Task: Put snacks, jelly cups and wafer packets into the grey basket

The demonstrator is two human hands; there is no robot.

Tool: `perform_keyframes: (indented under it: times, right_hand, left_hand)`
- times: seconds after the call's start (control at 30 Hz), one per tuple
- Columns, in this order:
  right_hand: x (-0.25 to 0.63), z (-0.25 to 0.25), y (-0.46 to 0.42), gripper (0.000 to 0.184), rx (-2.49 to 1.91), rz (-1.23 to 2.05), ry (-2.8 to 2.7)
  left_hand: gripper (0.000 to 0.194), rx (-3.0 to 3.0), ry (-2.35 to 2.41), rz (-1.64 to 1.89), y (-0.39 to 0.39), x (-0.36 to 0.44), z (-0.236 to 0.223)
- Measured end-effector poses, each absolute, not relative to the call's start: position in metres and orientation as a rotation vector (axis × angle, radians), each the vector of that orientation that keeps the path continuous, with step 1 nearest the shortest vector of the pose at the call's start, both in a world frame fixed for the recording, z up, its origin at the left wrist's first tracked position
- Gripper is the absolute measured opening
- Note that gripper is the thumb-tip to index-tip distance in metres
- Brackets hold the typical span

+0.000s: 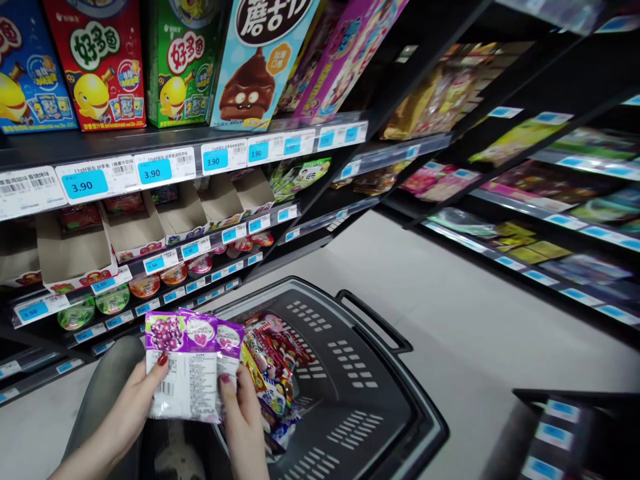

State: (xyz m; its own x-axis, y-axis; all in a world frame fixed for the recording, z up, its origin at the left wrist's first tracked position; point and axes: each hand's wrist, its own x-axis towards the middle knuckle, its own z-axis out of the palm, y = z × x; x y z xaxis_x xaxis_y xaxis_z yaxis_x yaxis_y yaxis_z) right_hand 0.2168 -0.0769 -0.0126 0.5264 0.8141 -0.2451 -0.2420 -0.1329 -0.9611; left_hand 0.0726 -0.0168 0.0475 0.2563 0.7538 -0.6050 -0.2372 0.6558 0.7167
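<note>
Left hand (135,390) thumb and fingers clamp the left edge of fanned purple-and-white grape-print packets (187,380); the right hand (243,413) pinches their right edge. They are held near, left of glossy snack packets (273,360) in the black shopping basket (320,333). Should either thumb loosen, the overlapping, slick-looking wrappers could slip apart.

A red box (100,70) stands on a shelf (153,138).

Purple-and-white, grape-printed packets (191,383), dark grey basket (340,390), pale grey floor (400,280).
</note>
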Motion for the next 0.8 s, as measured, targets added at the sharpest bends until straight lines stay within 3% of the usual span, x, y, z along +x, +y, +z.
perform_keyframes:
  times: [0.17, 0.3, 0.43, 0.5, 0.67, 0.8]
  right_hand:
    - [0.208, -0.016, -0.084, 0.051, -1.422, 1.129, -0.503]
    - [0.202, -0.003, -0.080, 0.050, -1.303, 1.214, -0.590]
    - [0.194, -0.004, -0.073, 0.051, -1.231, 1.257, -0.453]
    - [0.194, -0.011, -0.072, 0.052, -1.199, 1.283, -0.398]
    - [0.198, -0.021, -0.071, 0.050, -1.191, 1.332, -0.368]
    - [0.199, -0.016, -0.072, 0.051, -1.220, 1.339, -0.351]
  left_hand:
    - [0.047, 0.850, 1.231, 0.794, -0.015, 0.079, 0.046]
    - [0.050, 0.948, 1.141, 0.763, -0.010, 0.078, 0.055]
    - [0.079, 0.793, 1.238, 0.783, -0.007, 0.078, 0.057]
    - [0.084, 0.662, 1.219, 0.753, -0.006, 0.079, 0.055]
    - [0.051, 0.546, 1.035, 0.644, -0.006, 0.081, 0.050]
    - [0.042, 0.526, 1.041, 0.595, -0.006, 0.080, 0.048]
